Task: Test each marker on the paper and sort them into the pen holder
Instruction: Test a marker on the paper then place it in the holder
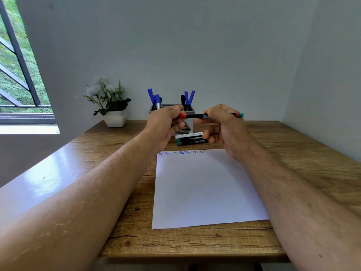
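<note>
A black marker (197,115) with a red cap and a teal end is held level in the air in front of the pen holder. My left hand (166,125) pinches the red cap (183,115). My right hand (224,124) grips the barrel. The grey pen holder (190,110) stands at the back of the table with blue and black markers in its left and right compartments. Two more markers, one white (188,135) and one black (192,142), lie on the table before the holder. The white paper (205,188) lies in front of me, with several scribbles (181,153) along its top edge.
The wooden table (293,153) sits in a corner, with walls behind and to the right. A white pot with a plant (115,118) stands at the back left. A window with bars (17,75) is on the left.
</note>
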Motion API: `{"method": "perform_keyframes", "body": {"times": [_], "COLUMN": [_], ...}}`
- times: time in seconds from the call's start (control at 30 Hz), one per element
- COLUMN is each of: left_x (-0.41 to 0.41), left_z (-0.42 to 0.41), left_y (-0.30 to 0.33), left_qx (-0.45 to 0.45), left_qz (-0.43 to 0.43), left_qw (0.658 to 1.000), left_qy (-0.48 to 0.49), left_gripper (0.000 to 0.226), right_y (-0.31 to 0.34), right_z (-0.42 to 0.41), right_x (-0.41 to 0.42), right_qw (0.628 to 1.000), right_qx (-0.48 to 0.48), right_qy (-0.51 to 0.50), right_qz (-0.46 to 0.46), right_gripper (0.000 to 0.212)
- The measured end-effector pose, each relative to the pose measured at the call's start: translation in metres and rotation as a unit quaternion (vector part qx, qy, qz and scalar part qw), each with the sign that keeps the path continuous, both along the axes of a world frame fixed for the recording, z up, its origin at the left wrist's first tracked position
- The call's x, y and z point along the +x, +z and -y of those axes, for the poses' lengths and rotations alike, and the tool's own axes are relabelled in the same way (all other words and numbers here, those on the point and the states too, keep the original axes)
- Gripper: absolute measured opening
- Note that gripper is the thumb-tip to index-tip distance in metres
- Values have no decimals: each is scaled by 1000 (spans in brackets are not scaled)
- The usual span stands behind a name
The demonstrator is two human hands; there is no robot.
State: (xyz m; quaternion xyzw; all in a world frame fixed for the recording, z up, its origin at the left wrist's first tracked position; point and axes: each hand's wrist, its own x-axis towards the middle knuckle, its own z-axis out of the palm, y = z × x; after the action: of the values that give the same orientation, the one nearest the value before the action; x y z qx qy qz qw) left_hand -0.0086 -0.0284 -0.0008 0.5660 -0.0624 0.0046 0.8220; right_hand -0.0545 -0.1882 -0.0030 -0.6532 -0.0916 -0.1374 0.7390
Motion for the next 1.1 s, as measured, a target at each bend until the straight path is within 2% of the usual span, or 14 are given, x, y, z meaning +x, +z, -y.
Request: {"method": "perform_keyframes", "body": {"times": [0.1, 0.23, 0.37, 0.5, 0.57, 0.63, 0.7, 0.8, 0.9, 1.1], "left_x": [0, 2, 3, 2, 3, 4, 5, 7, 8, 11], "left_z": [-2, -4, -2, -2, -5, -8, -10, -12, -11, -6], "left_y": [0, 0, -1, -3, -2, -1, -1, -4, -6, -9], "left_qx": [-11, -22, -22, -25, -34, -47, -50, -34, -13, 9], "left_qz": [-12, -30, -39, -27, -16, -14, -12, -3, 8, 17], "left_qw": [1000, 999, 999, 999, 999, 998, 998, 999, 999, 998], "left_qy": [6, 7, 10, 25, 34, 41, 43, 40, 40, 63], "left_gripper": [12, 17, 26, 24, 23, 22, 21, 17, 12, 7], "right_y": [-1, -3, -2, -2, -3, -5, -8, -13, -15, -16], "right_z": [0, 1, 1, 1, 1, 2, 2, 0, -1, -1], "right_x": [1, 3, 2, 1, 3, 6, 7, 5, 4, 8], "right_qw": [1000, 997, 997, 998, 996, 988, 965, 935, 928, 936], "right_qx": [-18, -57, -59, -60, -76, -119, -208, -300, -326, -312], "right_qy": [-12, -29, -26, -23, -48, -95, -152, -177, -172, -164], "right_qz": [11, 38, 36, 24, 24, 35, 52, 65, 54, 15], "right_gripper": [15, 6, 11, 15, 7, 6, 7, 3, 2, 5]}}
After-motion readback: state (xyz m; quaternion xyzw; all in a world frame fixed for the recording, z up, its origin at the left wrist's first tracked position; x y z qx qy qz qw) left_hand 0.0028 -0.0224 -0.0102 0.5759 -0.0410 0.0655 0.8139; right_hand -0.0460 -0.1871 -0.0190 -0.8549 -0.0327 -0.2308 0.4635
